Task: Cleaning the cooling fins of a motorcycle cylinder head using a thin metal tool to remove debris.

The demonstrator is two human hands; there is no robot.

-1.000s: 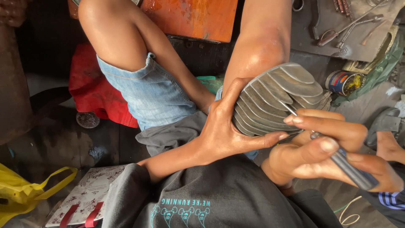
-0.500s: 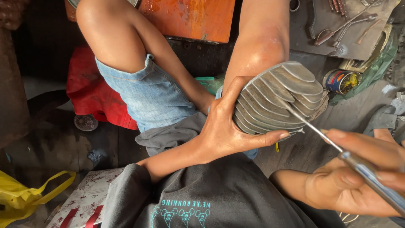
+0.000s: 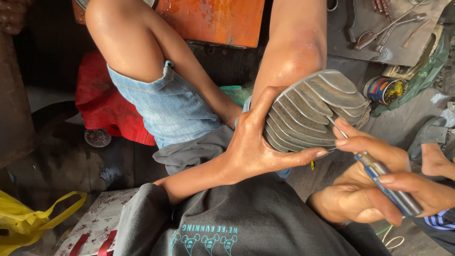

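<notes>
Both hands closer now: right hand [image 3: 379, 189] back, screwdriver [image 3: 386, 182] at finned cylinder [image 3: 313, 111].

A yellow bag [image 3: 28, 218], small tin can [image 3: 385, 90] and orange metal panel [image 3: 213, 19].

Daylight from 1–2 o'clock, soft glare on the bare knee [image 3: 296, 50] and the grey ribbed metal cylinder [image 3: 313, 111]. 9 o'clock side dim, deep shadow. Sharp centre; slight stretch and softness at edges.
</notes>
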